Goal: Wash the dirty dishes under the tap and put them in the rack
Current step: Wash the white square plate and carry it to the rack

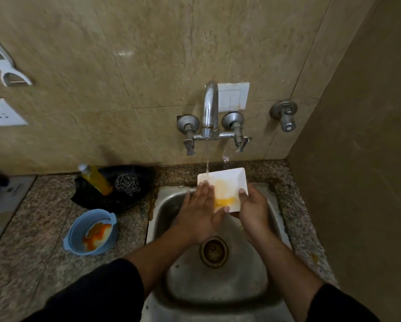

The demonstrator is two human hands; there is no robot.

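A white square plate [227,180] with a yellow smear is held tilted over the steel sink [169,198], under the running stream from the wall tap [210,108]. My right hand [253,210] grips its right edge, thumb on top. Flat on the plate's left side lies my left hand [198,212], fingers straight, touching the smear. On the counter to the left stands a blue bowl [78,233] with orange and white residue inside. No rack is in view.
A black tray [136,173] behind the bowl holds a yellow soap bottle [97,180] and a steel scrubber [127,182]. Granite counter [32,228] surrounds the sink. A side wall [357,182] closes the right. A spare valve [284,115] and switch plate [233,97] sit on the back wall.
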